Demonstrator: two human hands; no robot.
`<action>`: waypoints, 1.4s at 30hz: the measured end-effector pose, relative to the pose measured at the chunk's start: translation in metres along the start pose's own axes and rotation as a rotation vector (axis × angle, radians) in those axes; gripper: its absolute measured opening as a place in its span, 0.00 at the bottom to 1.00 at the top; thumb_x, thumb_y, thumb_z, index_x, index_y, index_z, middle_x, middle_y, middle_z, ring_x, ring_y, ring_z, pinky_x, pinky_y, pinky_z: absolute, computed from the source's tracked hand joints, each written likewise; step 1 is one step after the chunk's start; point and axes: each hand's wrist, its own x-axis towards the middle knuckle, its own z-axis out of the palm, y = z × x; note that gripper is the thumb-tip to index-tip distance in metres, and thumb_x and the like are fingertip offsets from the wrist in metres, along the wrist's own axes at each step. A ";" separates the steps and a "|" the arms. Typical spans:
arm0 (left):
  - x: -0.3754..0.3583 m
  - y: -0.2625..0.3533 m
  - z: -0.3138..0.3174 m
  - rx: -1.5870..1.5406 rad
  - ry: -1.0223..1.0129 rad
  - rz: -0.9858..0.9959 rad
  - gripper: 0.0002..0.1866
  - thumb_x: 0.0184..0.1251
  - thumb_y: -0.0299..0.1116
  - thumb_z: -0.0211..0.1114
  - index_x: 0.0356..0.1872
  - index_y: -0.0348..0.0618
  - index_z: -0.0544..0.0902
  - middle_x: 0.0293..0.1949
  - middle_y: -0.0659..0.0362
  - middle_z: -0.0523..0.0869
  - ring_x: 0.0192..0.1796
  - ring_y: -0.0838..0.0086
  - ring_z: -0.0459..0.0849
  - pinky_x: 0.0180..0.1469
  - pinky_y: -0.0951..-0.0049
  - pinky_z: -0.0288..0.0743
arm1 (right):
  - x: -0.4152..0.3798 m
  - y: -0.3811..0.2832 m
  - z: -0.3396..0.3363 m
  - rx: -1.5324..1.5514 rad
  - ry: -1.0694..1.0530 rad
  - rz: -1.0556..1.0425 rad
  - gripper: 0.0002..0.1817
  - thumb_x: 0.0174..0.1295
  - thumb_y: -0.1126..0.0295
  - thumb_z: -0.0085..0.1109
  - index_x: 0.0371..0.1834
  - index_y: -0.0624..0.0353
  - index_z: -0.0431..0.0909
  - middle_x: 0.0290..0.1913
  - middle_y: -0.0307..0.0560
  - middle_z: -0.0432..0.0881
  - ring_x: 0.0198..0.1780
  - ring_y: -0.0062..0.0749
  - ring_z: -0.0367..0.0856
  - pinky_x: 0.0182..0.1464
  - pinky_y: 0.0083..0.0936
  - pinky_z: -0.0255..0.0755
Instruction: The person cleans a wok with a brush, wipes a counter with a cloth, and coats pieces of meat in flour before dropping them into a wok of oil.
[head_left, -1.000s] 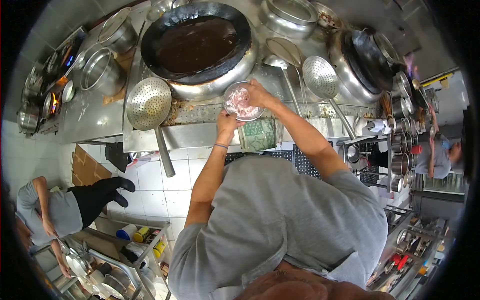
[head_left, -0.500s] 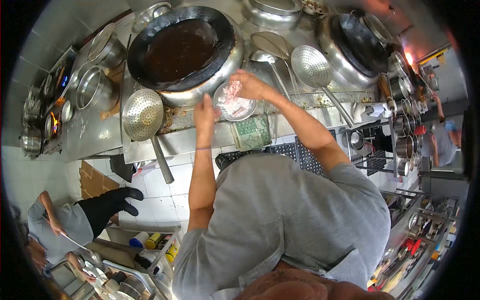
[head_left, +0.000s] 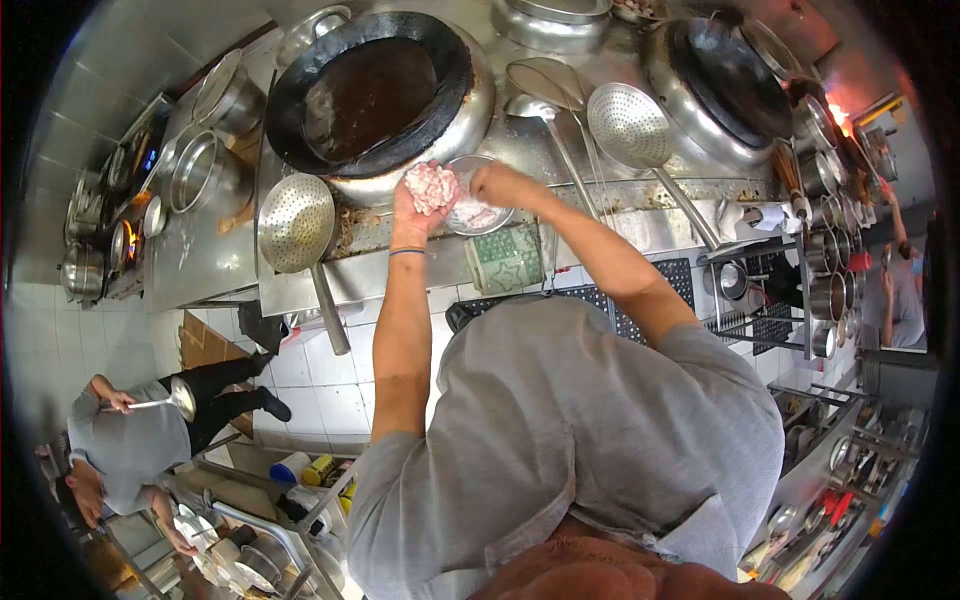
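A heap of raw pale-pink meat pieces [head_left: 432, 188] rests in my left hand [head_left: 410, 222], palm up and fingers cupped beneath it, close to the near rim of the large black wok [head_left: 455, 95]. Dark liquid fills the wok's bottom. Beside it, my right hand [head_left: 503, 187] is over the metal bowl [head_left: 462, 222], its fingers curled and slightly blurred; whatever they hold is hidden. Some whitish, floury-looking meat remains in the bowl. A folded green patterned cloth [head_left: 503, 260] lies just below the bowl on the counter edge.
Perforated strainers lie left [head_left: 297, 222] and right [head_left: 628, 125] of my hands, with a ladle [head_left: 535, 108] between. A second wok [head_left: 735, 85] stands at right. One co-worker [head_left: 135, 435] at lower left holds a ladle; another person is at far right. Flames show at right.
My left hand has turned palm up and now carries the heap of meat. My right hand has lifted less meat into view. The co-worker at lower left has raised their ladle.
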 end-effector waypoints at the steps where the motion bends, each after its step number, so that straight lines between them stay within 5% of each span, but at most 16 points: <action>1: 0.001 0.006 -0.002 -0.126 0.043 -0.077 0.20 0.73 0.49 0.48 0.48 0.49 0.83 0.51 0.52 0.86 0.53 0.53 0.83 0.57 0.47 0.76 | 0.000 -0.012 0.016 -0.135 -0.100 0.083 0.09 0.52 0.78 0.62 0.36 0.58 0.87 0.37 0.55 0.87 0.38 0.47 0.86 0.44 0.37 0.80; 5: -0.013 0.034 0.003 -0.382 0.119 -0.164 0.17 0.71 0.48 0.52 0.46 0.51 0.83 0.49 0.53 0.86 0.51 0.53 0.84 0.57 0.47 0.76 | -0.002 -0.017 0.043 -0.265 -0.087 0.101 0.07 0.54 0.76 0.59 0.26 0.69 0.83 0.30 0.63 0.85 0.40 0.53 0.87 0.47 0.43 0.81; 8: -0.016 0.035 -0.009 -0.307 0.152 -0.164 0.14 0.70 0.47 0.55 0.43 0.51 0.83 0.46 0.53 0.87 0.49 0.54 0.84 0.55 0.47 0.77 | 0.007 -0.007 0.012 -0.259 -0.079 0.122 0.08 0.56 0.73 0.62 0.32 0.67 0.84 0.36 0.61 0.87 0.41 0.49 0.88 0.47 0.40 0.81; 11: -0.004 0.004 -0.045 -0.255 -0.040 -0.046 0.13 0.66 0.33 0.62 0.50 0.44 0.78 0.49 0.56 0.84 0.51 0.66 0.84 0.56 0.60 0.80 | 0.006 -0.029 -0.045 0.274 0.148 0.135 0.07 0.55 0.73 0.66 0.36 0.62 0.87 0.38 0.53 0.87 0.37 0.37 0.87 0.42 0.31 0.81; 14: 0.021 -0.031 -0.057 -0.262 -0.081 -0.038 0.14 0.62 0.29 0.65 0.48 0.44 0.78 0.45 0.58 0.84 0.48 0.70 0.84 0.52 0.63 0.82 | 0.011 -0.074 -0.070 0.391 0.268 -0.030 0.08 0.56 0.71 0.69 0.37 0.62 0.87 0.36 0.49 0.87 0.37 0.29 0.86 0.41 0.26 0.80; 18: 0.034 -0.028 -0.022 -0.394 0.128 -0.235 0.11 0.71 0.44 0.56 0.34 0.52 0.82 0.35 0.58 0.86 0.41 0.62 0.85 0.45 0.53 0.80 | 0.031 -0.089 -0.025 -0.076 0.348 -0.135 0.08 0.56 0.75 0.67 0.39 0.61 0.88 0.39 0.55 0.87 0.41 0.42 0.88 0.46 0.31 0.81; 20: 0.039 -0.033 -0.031 -0.663 0.139 -0.344 0.11 0.70 0.43 0.57 0.34 0.51 0.82 0.35 0.57 0.86 0.41 0.62 0.85 0.44 0.54 0.80 | 0.036 -0.084 -0.031 -0.018 0.346 -0.098 0.08 0.54 0.78 0.64 0.37 0.61 0.88 0.36 0.58 0.86 0.41 0.50 0.87 0.47 0.37 0.81; 23: 0.026 -0.025 -0.054 -0.662 0.141 -0.311 0.12 0.69 0.46 0.59 0.36 0.51 0.82 0.40 0.54 0.87 0.42 0.58 0.85 0.46 0.52 0.79 | 0.035 -0.064 -0.039 0.133 0.439 -0.014 0.07 0.52 0.78 0.61 0.32 0.62 0.87 0.31 0.57 0.86 0.38 0.50 0.87 0.45 0.42 0.80; 27: -0.003 0.017 -0.046 -0.371 0.218 -0.172 0.13 0.69 0.49 0.60 0.37 0.52 0.82 0.41 0.52 0.87 0.42 0.56 0.85 0.44 0.49 0.78 | 0.055 0.015 0.046 -0.435 0.020 0.187 0.08 0.56 0.74 0.56 0.29 0.63 0.85 0.32 0.59 0.86 0.36 0.53 0.86 0.44 0.46 0.80; 30: 0.001 0.023 -0.061 -0.389 0.189 -0.169 0.13 0.70 0.47 0.59 0.38 0.51 0.82 0.41 0.53 0.87 0.41 0.57 0.85 0.42 0.50 0.80 | 0.046 0.051 0.114 -0.451 0.180 0.053 0.09 0.57 0.72 0.56 0.32 0.63 0.85 0.34 0.61 0.86 0.35 0.54 0.86 0.45 0.48 0.80; 31: -0.002 0.023 -0.067 -0.307 0.178 -0.127 0.12 0.70 0.47 0.59 0.39 0.51 0.82 0.41 0.53 0.87 0.41 0.57 0.85 0.42 0.50 0.80 | 0.046 0.052 0.117 -0.365 0.133 0.211 0.09 0.57 0.71 0.57 0.34 0.64 0.84 0.35 0.62 0.86 0.35 0.54 0.86 0.45 0.49 0.79; 33: -0.008 0.023 -0.076 -0.232 0.165 -0.084 0.12 0.71 0.47 0.58 0.38 0.51 0.82 0.41 0.53 0.87 0.40 0.57 0.85 0.42 0.49 0.80 | 0.039 0.034 0.089 -0.286 0.218 0.178 0.09 0.58 0.70 0.58 0.36 0.64 0.85 0.34 0.61 0.86 0.35 0.54 0.85 0.43 0.46 0.80; 35: -0.006 0.017 -0.087 -0.381 0.163 -0.185 0.12 0.71 0.46 0.57 0.37 0.51 0.82 0.40 0.53 0.87 0.40 0.56 0.86 0.43 0.47 0.81 | 0.026 0.003 0.047 0.018 0.377 0.138 0.08 0.57 0.72 0.62 0.37 0.61 0.87 0.34 0.57 0.87 0.33 0.52 0.86 0.38 0.44 0.79; 38: 0.024 -0.020 -0.107 -0.835 0.005 -0.375 0.12 0.71 0.46 0.57 0.35 0.51 0.81 0.38 0.53 0.87 0.41 0.55 0.86 0.44 0.47 0.81 | 0.020 -0.085 -0.029 0.599 0.321 0.507 0.08 0.54 0.72 0.66 0.36 0.61 0.87 0.32 0.55 0.86 0.34 0.47 0.85 0.39 0.38 0.78; 40: 0.033 -0.021 -0.081 -0.697 0.113 -0.416 0.12 0.71 0.45 0.56 0.35 0.50 0.82 0.36 0.55 0.86 0.41 0.55 0.86 0.44 0.49 0.81 | 0.020 -0.104 -0.029 0.511 0.381 0.297 0.09 0.53 0.71 0.69 0.37 0.61 0.87 0.33 0.52 0.84 0.39 0.44 0.83 0.43 0.34 0.77; 42: 0.053 -0.041 -0.073 -0.839 -0.175 -0.411 0.13 0.71 0.44 0.56 0.36 0.48 0.82 0.37 0.54 0.86 0.40 0.56 0.86 0.44 0.53 0.82 | 0.023 -0.109 -0.015 0.353 0.451 0.178 0.09 0.52 0.71 0.72 0.36 0.61 0.87 0.34 0.49 0.84 0.43 0.39 0.81 0.45 0.32 0.76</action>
